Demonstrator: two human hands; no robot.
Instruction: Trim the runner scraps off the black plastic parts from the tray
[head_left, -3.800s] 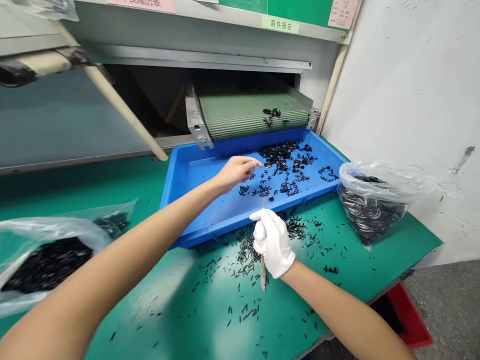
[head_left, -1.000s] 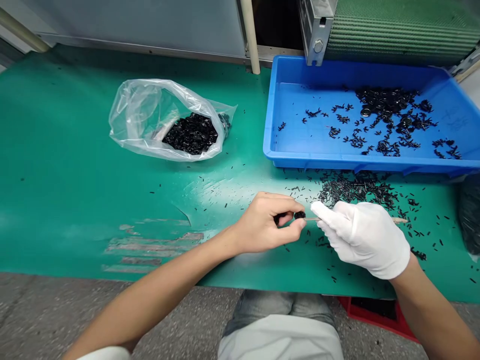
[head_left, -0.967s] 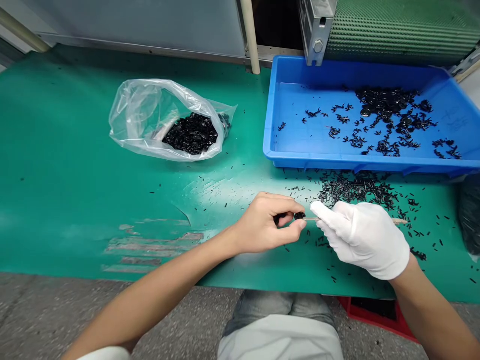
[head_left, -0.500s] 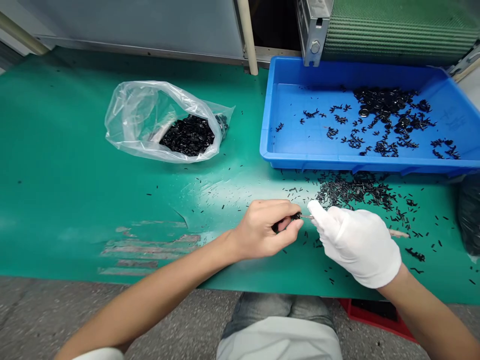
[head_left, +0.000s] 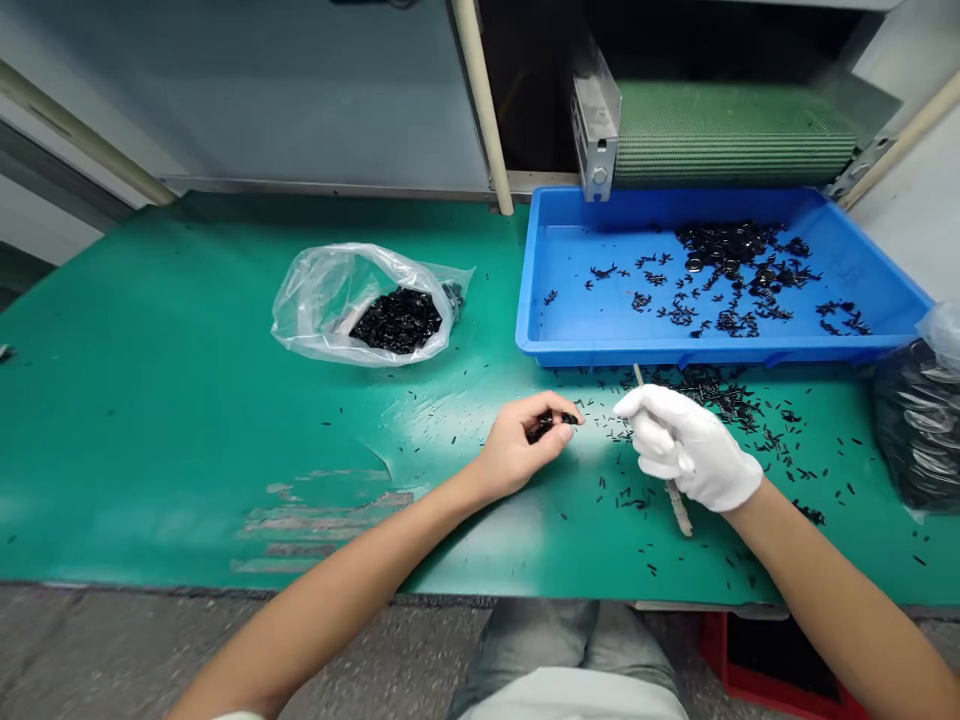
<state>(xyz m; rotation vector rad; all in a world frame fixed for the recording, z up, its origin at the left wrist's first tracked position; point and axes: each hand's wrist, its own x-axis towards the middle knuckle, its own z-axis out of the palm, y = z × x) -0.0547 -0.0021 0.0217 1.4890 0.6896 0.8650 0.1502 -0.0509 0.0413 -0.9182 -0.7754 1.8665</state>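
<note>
I have my left fingers [head_left: 553, 443] closed on small black parts [head_left: 540, 429], well inside the near edge of the bench [head_left: 187, 420]; across a gap, my gloved right fingers [head_left: 651, 437] curl around a thin stick [head_left: 679, 510] pointing toward the blue tray [head_left: 585, 353].

The desk [head_left: 150, 420] has a green top, scuffed near its front edge, where bare brownish-grey streaks [head_left: 300, 533] show through. Behind it stands a grey panel [head_left: 285, 100], with a cream pipe [head_left: 484, 105] slanting down at its right end and a second pipe [head_left: 82, 140] at far left. Right of the middle, a conveyor with a green ribbed belt [head_left: 735, 135] comes out of a dark opening [head_left: 536, 110], its metal side bracket [head_left: 600, 145] bearing a bolt [head_left: 599, 176]. Below the desk, a red crate [head_left: 716, 655] sits on the speckled grey floor [head_left: 135, 650].
</note>
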